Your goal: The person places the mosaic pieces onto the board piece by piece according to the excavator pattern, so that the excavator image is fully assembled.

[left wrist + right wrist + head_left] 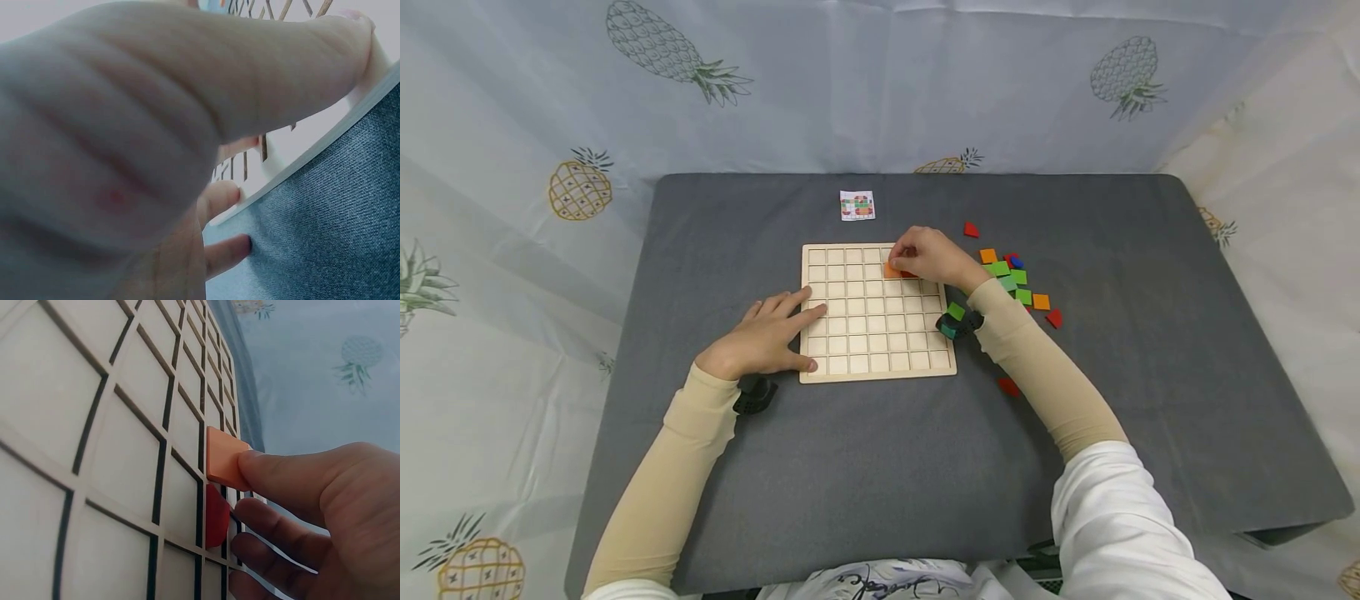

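Note:
A wooden grid board [857, 343] lies on the grey cloth with rows of square cells. My right hand [934, 257] is over its upper right part, thumb and fingers pinching an orange square tile [225, 456]. The tile looks tilted at a cell; whether it sits fully in is unclear. Right beside it, a red piece [216, 515] lies on the grid, partly covered by my fingers in the head view. On the board's left edge rests my left hand [763, 337], fingers spread. Its thumb [312, 56] touches the rim in the left wrist view.
Several green tiles [1001, 268], an orange tile [1041, 302], a blue round piece [1017, 262] and red pieces [1055, 318] lie scattered right of the board. Behind the board is a small printed pattern card [857, 215]. A pineapple-print curtain [880, 92] hangs past the table's far edge.

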